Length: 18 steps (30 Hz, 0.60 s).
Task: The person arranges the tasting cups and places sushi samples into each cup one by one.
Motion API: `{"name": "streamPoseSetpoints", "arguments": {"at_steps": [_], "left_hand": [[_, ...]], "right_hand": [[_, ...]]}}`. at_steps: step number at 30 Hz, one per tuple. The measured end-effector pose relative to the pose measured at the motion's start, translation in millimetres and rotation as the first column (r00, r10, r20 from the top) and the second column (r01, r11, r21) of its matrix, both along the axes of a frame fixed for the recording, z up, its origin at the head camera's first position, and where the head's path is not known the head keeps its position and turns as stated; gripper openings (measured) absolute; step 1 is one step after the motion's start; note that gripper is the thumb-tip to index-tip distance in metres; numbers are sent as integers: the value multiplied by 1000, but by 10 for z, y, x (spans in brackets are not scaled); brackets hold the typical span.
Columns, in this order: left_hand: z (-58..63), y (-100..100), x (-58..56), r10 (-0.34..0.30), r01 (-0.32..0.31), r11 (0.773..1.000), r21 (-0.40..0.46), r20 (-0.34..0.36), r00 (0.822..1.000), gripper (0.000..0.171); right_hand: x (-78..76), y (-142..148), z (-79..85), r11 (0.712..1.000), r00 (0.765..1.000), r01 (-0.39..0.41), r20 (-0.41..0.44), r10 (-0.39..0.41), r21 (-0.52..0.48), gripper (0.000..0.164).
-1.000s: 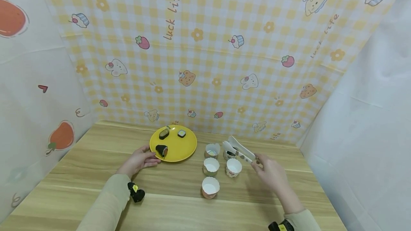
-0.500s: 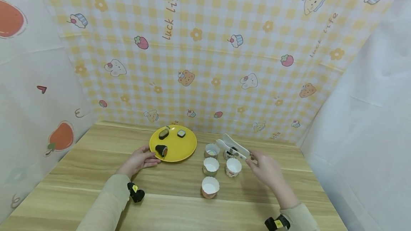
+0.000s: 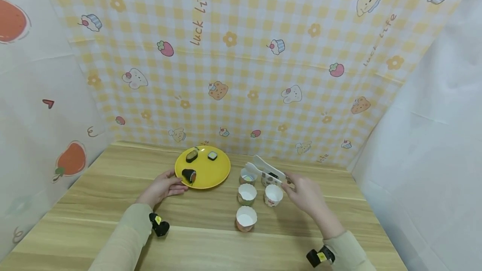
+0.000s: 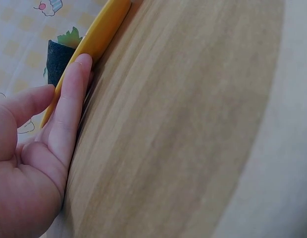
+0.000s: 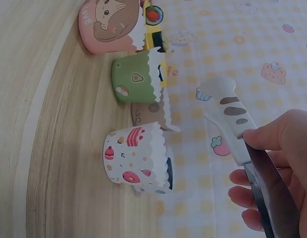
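Note:
My left hand (image 3: pixel 162 189) holds the near-left rim of a yellow plate (image 3: pixel 211 175), thumb over the edge and fingers along its underside. Three toy sushi pieces lie on the plate: a dark-wrapped hand roll (image 3: pixel 189 175), an oval piece (image 3: pixel 191 155) and a small square roll (image 3: pixel 212 156). With my right hand (image 3: pixel 306 195) I grip white tongs with brown spots (image 5: pixel 233 110). Their tips are apart with nothing visible between them, above the far paper cups. Beneath the tongs, the far right cup (image 3: pixel 265 182) contains something dark, partly hidden.
Several paper baking cups stand in two columns right of the plate, among them a pink one (image 5: pixel 111 25), a green one (image 5: pixel 136 77) and a white patterned one (image 5: pixel 133 153). A checked cloth (image 3: pixel 241 74) hangs behind the wooden table (image 3: pixel 203 246).
My right hand has carried the tongs leftward, so their tips moved from the far right cup to over the far left one. The left hand and plate stay put.

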<state>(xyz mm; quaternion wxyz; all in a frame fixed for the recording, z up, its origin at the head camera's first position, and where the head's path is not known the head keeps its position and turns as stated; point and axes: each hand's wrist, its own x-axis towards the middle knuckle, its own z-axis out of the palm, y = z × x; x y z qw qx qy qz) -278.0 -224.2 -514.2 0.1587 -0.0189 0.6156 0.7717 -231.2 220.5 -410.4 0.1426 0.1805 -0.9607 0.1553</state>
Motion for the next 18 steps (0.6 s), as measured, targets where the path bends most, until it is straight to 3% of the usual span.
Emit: {"name": "streamPoseSetpoints", "arguments": {"at_steps": [18], "left_hand": [[18,4,9,-4,4,1000,-15,-5,1000,60]], "right_hand": [[-103,-284,51,991,993,-119,-1,119,63,38]]}}
